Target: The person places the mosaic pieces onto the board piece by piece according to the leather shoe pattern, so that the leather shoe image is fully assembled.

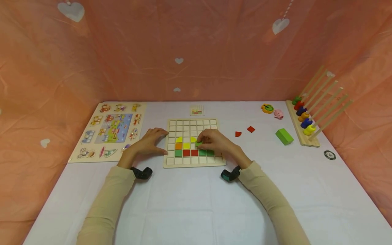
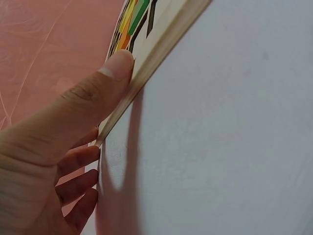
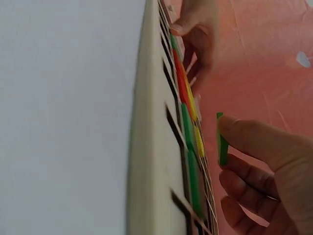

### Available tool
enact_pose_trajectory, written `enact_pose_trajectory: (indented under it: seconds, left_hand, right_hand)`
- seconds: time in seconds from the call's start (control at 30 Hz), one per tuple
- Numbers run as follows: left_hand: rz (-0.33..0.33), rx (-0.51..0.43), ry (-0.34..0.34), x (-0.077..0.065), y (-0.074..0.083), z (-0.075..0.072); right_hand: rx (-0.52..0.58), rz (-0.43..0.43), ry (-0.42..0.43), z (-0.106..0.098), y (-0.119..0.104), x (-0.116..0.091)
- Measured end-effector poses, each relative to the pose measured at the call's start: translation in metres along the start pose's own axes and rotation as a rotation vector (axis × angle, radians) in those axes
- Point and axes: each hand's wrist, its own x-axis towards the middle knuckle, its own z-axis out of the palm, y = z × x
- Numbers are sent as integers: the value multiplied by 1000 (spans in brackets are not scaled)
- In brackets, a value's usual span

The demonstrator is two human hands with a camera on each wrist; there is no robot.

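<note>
A wooden grid board (image 1: pixel 171 128) lies flat on the table, with green, red, orange and yellow tiles in its lower middle cells. My right hand (image 1: pixel 215 141) pinches a small green tile (image 3: pixel 223 147) between thumb and fingers. In the right wrist view that tile is on edge, apart from the board's surface. At the board's left edge, my left hand (image 1: pixel 150 141) has its fingers spread. Its thumb (image 2: pixel 117 63) touches the board's rim, and the other fingertips reach the edge farther along. The right hand hides some cells on the board's right side.
Behind the board lies a small pattern card (image 1: pixel 196 110). A picture puzzle (image 1: pixel 144 117) is at left. On the right are two red tiles (image 1: pixel 251 129), a green block (image 1: pixel 284 136), a pink pig (image 1: pixel 278 114), a ring-and-peg stand (image 1: pixel 310 141) and a round chip (image 1: pixel 329 155).
</note>
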Motion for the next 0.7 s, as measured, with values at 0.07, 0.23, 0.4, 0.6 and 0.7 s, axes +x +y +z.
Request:
enact_pose_trajectory:
  seconds: [0.07,0.23,0.4,0.6,0.7]
  left_hand:
    - [-8,-1,-4,0,0,0]
    - [-5,6,-1,0,1,0]
    - [0,3,4,-1,1,0]
    - [3,2,6,-1,1,0]
    - [7,0,10,-1,2,0]
  right_hand:
    - [-7,-2,-10,4,-2,2]
    - [-24,-16,-27,10,-4,7]
    - [-47,-47,-19,15,-3,11]
    - [-56,-61,-7,16,-1,10]
    - [-65,-64,-13,15,0,9]
